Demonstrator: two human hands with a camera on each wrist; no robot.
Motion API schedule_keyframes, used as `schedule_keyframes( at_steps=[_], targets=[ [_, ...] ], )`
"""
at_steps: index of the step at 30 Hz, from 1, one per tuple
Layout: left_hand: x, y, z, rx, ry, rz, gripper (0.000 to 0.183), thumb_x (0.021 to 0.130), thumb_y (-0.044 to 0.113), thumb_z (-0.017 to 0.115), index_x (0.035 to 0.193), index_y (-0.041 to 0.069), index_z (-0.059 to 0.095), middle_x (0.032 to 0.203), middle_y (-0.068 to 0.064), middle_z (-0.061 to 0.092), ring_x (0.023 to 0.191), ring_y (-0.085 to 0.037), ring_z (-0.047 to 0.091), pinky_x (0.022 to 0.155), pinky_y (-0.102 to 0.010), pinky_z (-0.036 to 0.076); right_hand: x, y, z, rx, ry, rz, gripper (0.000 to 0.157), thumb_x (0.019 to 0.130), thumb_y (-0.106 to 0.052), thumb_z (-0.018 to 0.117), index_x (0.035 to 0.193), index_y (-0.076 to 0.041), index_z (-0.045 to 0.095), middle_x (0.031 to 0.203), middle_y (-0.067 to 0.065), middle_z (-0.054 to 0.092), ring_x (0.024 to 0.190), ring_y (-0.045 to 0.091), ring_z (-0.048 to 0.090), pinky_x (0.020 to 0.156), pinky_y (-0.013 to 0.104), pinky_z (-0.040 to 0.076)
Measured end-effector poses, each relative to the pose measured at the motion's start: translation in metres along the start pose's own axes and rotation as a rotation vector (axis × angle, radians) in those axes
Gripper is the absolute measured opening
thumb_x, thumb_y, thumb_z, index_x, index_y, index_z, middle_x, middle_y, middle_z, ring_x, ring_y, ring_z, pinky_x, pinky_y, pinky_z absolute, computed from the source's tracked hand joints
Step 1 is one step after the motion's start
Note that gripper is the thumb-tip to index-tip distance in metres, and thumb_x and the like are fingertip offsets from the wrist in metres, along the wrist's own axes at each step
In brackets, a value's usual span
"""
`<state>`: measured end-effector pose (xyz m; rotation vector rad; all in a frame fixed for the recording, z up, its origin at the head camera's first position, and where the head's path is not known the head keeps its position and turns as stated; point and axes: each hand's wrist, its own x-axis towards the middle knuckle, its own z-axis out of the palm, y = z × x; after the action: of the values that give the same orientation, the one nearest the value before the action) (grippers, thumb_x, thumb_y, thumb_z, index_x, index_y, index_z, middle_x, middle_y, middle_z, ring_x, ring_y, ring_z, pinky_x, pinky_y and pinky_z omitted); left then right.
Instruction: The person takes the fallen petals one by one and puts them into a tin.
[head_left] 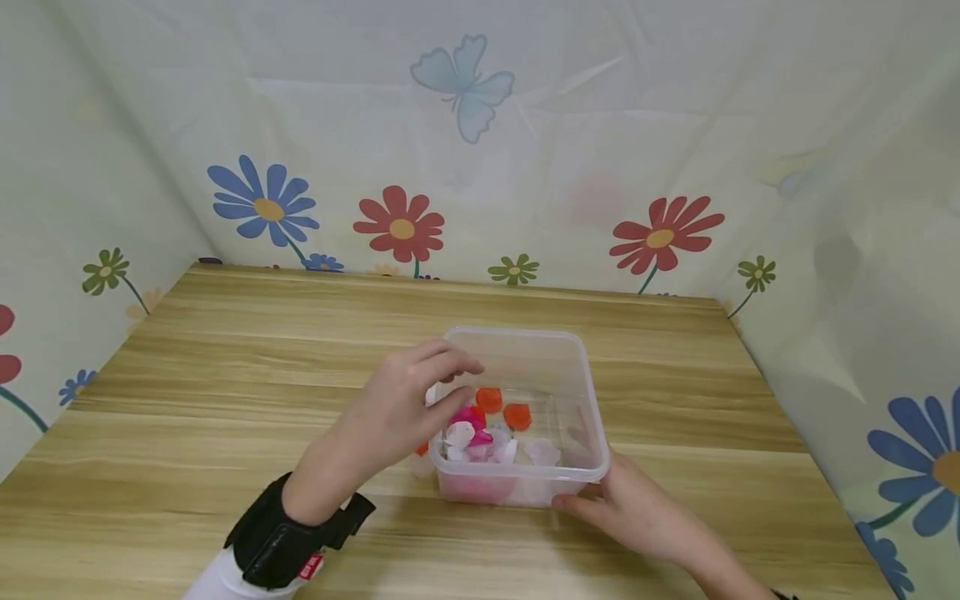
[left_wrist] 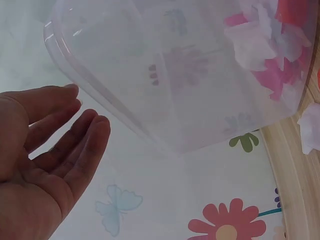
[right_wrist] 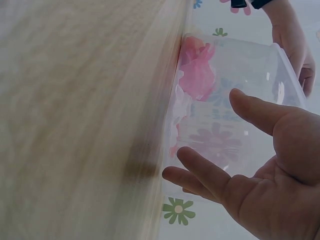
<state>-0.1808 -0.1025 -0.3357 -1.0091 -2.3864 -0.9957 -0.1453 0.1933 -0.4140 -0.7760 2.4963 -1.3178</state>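
A clear plastic container (head_left: 522, 472) without a lid stands on the table. Inside lie several thin petal-like pieces: orange ones (head_left: 517, 416), white ones (left_wrist: 251, 46) and pink ones (right_wrist: 197, 77). My left hand (head_left: 397, 398) hovers at the container's left rim with loosely bent fingers and nothing between them. The left wrist view has its fingertips (left_wrist: 101, 122) right by the rim. At the front right corner is my right hand (head_left: 648, 510), its thumb and fingers (right_wrist: 205, 167) spread along the container's outside and not curled round it.
A white piece (left_wrist: 311, 127) lies on the wooden table (head_left: 300, 333) just left of the container, with a bit of orange (head_left: 422, 448) near it. A flower-printed curtain (head_left: 525, 167) closes off the table's back and both sides.
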Motion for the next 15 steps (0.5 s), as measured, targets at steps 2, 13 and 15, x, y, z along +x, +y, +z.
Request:
schedule_keyframes(
  at_steps=[2, 13, 15],
  targets=[
    [0.0, -0.001, -0.003, 0.006, 0.018, -0.006, 0.024, 0.083, 0.006, 0.079, 0.106, 0.008, 0.071, 0.1, 0.005, 0.064, 0.088, -0.009, 0.062, 0.08, -0.017, 0.049, 0.0, 0.0, 0.0, -0.001, -0.002, 0.002, 0.069, 0.088, -0.01, 0.075, 0.143, -0.007, 0.033, 0.124, 0.01, 0.057, 0.112, 0.02, 0.059, 0.089, 0.025, 0.047],
    [-0.002, -0.022, -0.015, 0.129, 0.099, -0.226, 0.018, 0.089, 0.009, 0.074, 0.106, 0.004, 0.07, 0.1, -0.003, 0.065, 0.085, -0.016, 0.061, 0.074, -0.024, 0.052, 0.001, 0.0, 0.0, 0.014, -0.003, -0.005, 0.069, 0.088, -0.008, 0.074, 0.143, -0.007, 0.032, 0.125, 0.01, 0.056, 0.112, 0.021, 0.059, 0.089, 0.026, 0.047],
    [-0.003, -0.029, -0.015, 0.152, 0.072, -0.292, 0.018, 0.09, 0.01, 0.072, 0.107, 0.003, 0.069, 0.101, -0.004, 0.065, 0.086, -0.018, 0.062, 0.074, -0.026, 0.052, 0.001, 0.0, 0.001, 0.021, -0.003, -0.015, 0.068, 0.088, -0.006, 0.074, 0.142, -0.007, 0.034, 0.125, 0.01, 0.056, 0.112, 0.021, 0.059, 0.09, 0.026, 0.047]
  ],
)
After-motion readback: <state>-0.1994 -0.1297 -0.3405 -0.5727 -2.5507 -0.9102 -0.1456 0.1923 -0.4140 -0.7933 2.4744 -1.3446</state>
